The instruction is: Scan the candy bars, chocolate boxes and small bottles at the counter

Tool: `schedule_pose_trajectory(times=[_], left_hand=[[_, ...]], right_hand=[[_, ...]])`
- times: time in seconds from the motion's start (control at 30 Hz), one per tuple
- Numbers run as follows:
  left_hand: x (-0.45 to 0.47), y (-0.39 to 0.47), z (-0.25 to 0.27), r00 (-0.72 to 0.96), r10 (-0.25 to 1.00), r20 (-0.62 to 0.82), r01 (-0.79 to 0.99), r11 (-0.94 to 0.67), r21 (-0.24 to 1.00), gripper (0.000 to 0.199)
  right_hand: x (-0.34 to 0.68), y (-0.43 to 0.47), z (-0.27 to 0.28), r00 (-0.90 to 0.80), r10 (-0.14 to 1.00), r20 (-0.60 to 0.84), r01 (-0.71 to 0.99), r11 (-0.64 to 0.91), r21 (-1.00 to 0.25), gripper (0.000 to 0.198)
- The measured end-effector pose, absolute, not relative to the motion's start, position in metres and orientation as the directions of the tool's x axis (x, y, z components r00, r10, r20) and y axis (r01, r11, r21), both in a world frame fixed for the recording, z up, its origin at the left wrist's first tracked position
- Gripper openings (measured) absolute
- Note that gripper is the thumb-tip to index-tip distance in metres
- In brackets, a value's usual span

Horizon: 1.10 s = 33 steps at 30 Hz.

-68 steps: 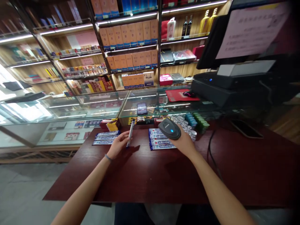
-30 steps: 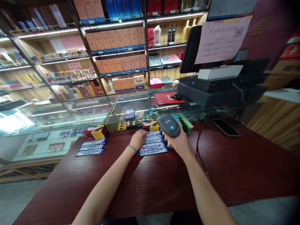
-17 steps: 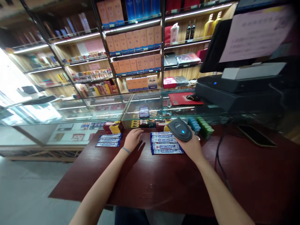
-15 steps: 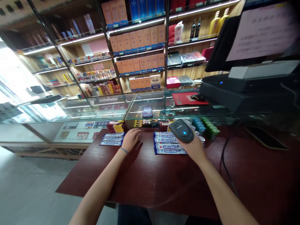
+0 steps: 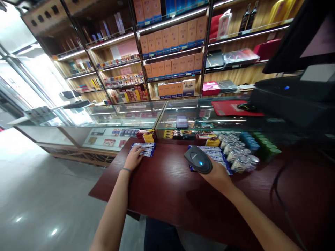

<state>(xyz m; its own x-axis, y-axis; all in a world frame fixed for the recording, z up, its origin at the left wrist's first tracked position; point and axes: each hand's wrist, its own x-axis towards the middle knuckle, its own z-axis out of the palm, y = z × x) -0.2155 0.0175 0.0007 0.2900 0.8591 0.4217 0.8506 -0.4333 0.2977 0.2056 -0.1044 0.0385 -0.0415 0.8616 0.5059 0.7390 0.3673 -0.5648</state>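
Note:
My right hand (image 5: 218,176) is wrapped round a black barcode scanner (image 5: 198,159) with a small blue light on its top. The scanner hovers over a row of blue-and-white wrapped packets (image 5: 220,153) and hides part of them. At the left, my left hand (image 5: 134,158) rests its outstretched fingers on a smaller group of similar blue-and-white packets (image 5: 149,149). No packet is visibly gripped by it. Both groups lie flat on the dark red wooden table (image 5: 162,181).
Several silver-topped cans (image 5: 240,162) stand right of the packets, with blue cans (image 5: 248,141) and green cans (image 5: 267,146) beyond. Stacked yellow-and-red packs (image 5: 147,135) line the glass counter (image 5: 125,120). A black cable (image 5: 278,195) crosses the table's right side.
My left hand has moved left and nearer, from beside the smaller packet group onto it. The scanner in my right hand has come slightly nearer and left over its packets. The view has shifted.

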Motion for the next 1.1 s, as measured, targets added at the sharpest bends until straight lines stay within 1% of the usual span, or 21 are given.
schedule_pose_trajectory(times=[0.1,0.2,0.37,0.5,0.57,0.63,0.73,0.77,0.83,0.87,0.9,0.93,0.97,1.0,1.03,1.1], left_hand=[[-0.227,0.014,-0.003,0.283,0.876,0.39,0.876,-0.402,0.267,0.031],[-0.231,0.014,-0.005,0.296,0.887,0.354,0.881,-0.397,0.257,0.031],[-0.233,0.015,-0.005,0.312,0.895,0.32,0.891,-0.392,0.227,0.029],[-0.226,0.01,0.002,0.334,0.889,0.312,0.891,-0.406,0.205,0.027],[-0.215,0.006,0.008,0.355,0.888,0.294,0.872,-0.427,0.237,0.027],[-0.198,0.001,0.013,0.347,0.893,0.286,0.851,-0.428,0.303,0.028],[-0.168,-0.005,0.017,0.249,0.91,0.33,0.821,-0.379,0.427,0.026],[-0.157,-0.006,0.016,0.214,0.913,0.348,0.788,-0.372,0.491,0.026],[-0.138,-0.008,0.015,0.124,0.934,0.335,0.643,-0.332,0.69,0.028],[-0.13,-0.008,0.013,0.083,0.956,0.28,0.521,-0.281,0.806,0.031],[-0.122,-0.009,0.012,0.057,0.979,0.194,0.372,-0.201,0.906,0.034],[-0.115,-0.01,0.012,0.054,0.994,0.09,0.213,-0.1,0.972,0.037],[-0.109,-0.012,0.012,0.078,0.997,-0.012,0.066,0.007,0.998,0.038],[-0.104,-0.014,0.012,0.121,0.988,-0.096,-0.052,0.103,0.993,0.039],[-0.1,-0.015,0.013,0.173,0.973,-0.155,-0.138,0.18,0.974,0.038],[-0.096,-0.019,0.015,0.257,0.943,-0.21,-0.239,0.273,0.932,0.035]], right_hand=[[0.199,-0.108,0.035,-0.155,0.841,0.518,0.722,0.455,-0.522,0.04],[0.194,-0.11,0.033,-0.22,0.816,0.535,0.719,0.506,-0.475,0.039],[0.191,-0.11,0.03,-0.267,0.775,0.573,0.719,0.556,-0.417,0.043],[0.194,-0.11,0.029,-0.276,0.772,0.573,0.738,0.552,-0.388,0.047],[0.197,-0.111,0.029,-0.281,0.771,0.572,0.748,0.549,-0.373,0.048],[0.2,-0.111,0.031,-0.269,0.779,0.567,0.763,0.531,-0.368,0.05],[0.202,-0.112,0.033,-0.245,0.794,0.557,0.781,0.502,-0.371,0.049],[0.203,-0.112,0.034,-0.243,0.794,0.558,0.784,0.5,-0.369,0.047],[0.203,-0.113,0.035,-0.248,0.792,0.558,0.78,0.505,-0.37,0.044],[0.202,-0.113,0.036,-0.25,0.795,0.552,0.777,0.505,-0.376,0.043],[0.202,-0.113,0.036,-0.25,0.804,0.54,0.774,0.501,-0.387,0.043],[0.201,-0.114,0.037,-0.249,0.815,0.524,0.773,0.493,-0.399,0.043],[0.2,-0.114,0.037,-0.245,0.829,0.503,0.777,0.479,-0.41,0.043],[0.199,-0.115,0.038,-0.241,0.843,0.481,0.784,0.461,-0.415,0.044],[0.198,-0.115,0.039,-0.24,0.855,0.459,0.794,0.445,-0.414,0.046],[0.195,-0.116,0.041,-0.251,0.874,0.416,0.813,0.423,-0.4,0.049]])
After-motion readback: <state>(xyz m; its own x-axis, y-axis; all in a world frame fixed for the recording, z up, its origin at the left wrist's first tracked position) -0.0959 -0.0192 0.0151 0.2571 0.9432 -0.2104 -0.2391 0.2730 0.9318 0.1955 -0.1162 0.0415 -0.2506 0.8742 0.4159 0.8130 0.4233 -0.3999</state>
